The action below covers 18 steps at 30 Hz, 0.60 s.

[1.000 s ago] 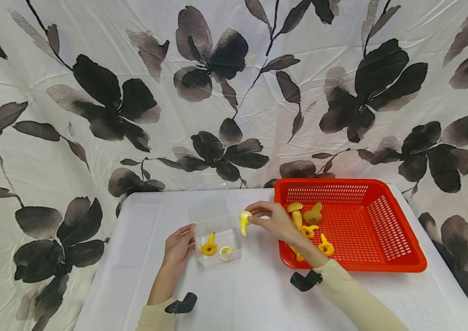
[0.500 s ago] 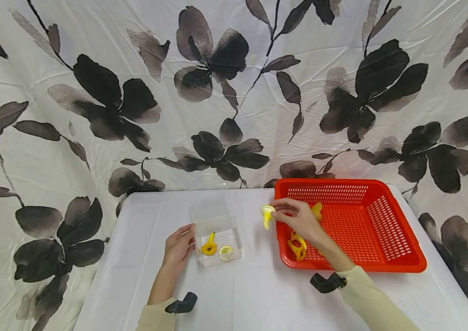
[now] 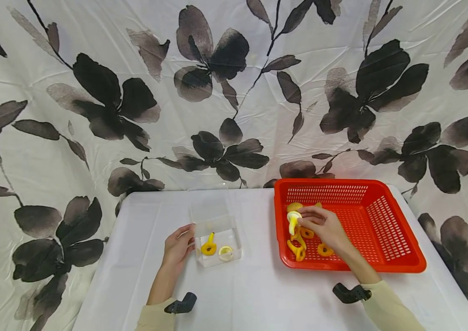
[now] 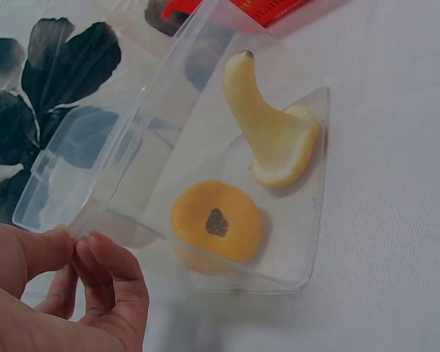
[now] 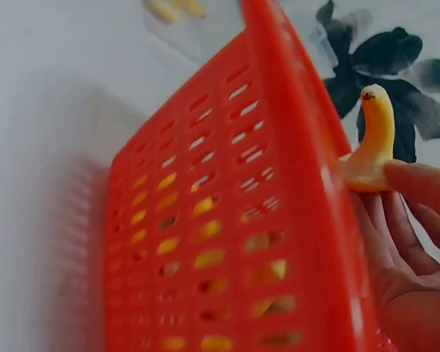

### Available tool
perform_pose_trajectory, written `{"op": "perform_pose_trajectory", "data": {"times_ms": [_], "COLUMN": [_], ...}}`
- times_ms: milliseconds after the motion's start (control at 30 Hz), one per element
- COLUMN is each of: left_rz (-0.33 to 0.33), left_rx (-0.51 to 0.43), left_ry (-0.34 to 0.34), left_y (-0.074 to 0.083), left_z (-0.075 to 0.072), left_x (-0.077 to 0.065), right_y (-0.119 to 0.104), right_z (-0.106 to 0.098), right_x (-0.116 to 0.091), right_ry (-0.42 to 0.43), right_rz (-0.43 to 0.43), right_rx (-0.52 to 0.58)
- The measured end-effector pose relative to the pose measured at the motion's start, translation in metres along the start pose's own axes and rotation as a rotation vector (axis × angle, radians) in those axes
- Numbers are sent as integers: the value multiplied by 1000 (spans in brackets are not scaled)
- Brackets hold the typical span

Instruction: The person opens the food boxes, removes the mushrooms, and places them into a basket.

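Observation:
My left hand [image 3: 178,248] pinches the left edge of an open clear plastic box [image 3: 239,255], thumb against fingertips in the left wrist view. Two yellow mushroom-shaped pieces lie inside: one mushroom [image 4: 268,132] on its side with its stem showing, the other mushroom [image 4: 218,226] with a dark spot facing up. Between thumb and fingers, my right hand [image 3: 326,225] holds a yellow mushroom [image 3: 293,224] with a pale cap, over the left part of a red plastic basket [image 3: 354,266]. The right wrist view shows this mushroom's curved stem [image 5: 379,128] pointing up beside the basket rim.
Several more yellow mushrooms [image 3: 297,253] lie in the basket's left part, along with a tan rounded cap [image 3: 294,207] partly behind the held one. The box's clear lid stands raised at its back. A flower-printed cloth [image 3: 234,92] hangs behind the white table [image 3: 259,299].
My right hand has carried the mushroom rightward, from beside the clear box to over the red basket. The left hand and the box have stayed where they were.

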<state>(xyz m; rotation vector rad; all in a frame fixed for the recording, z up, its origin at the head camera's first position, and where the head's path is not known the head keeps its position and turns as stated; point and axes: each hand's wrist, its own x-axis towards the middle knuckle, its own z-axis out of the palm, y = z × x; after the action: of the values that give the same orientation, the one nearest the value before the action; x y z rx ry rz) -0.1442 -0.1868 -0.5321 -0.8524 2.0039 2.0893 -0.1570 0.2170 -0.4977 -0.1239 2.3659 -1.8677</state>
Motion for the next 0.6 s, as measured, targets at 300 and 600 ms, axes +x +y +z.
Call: {"op": "perform_pose_trajectory", "data": {"times_ms": [300, 600], "left_rz": [-1, 9], "left_rx": [12, 13], "left_ry": [2, 3], "left_y": [0, -1], "left_z": [0, 1], "left_x": [1, 1], "right_y": [20, 29], "right_z": [-21, -30], "right_x": [-14, -17], "right_ry": [8, -61], "right_rz": [10, -17], "right_rx": [-86, -364]}}
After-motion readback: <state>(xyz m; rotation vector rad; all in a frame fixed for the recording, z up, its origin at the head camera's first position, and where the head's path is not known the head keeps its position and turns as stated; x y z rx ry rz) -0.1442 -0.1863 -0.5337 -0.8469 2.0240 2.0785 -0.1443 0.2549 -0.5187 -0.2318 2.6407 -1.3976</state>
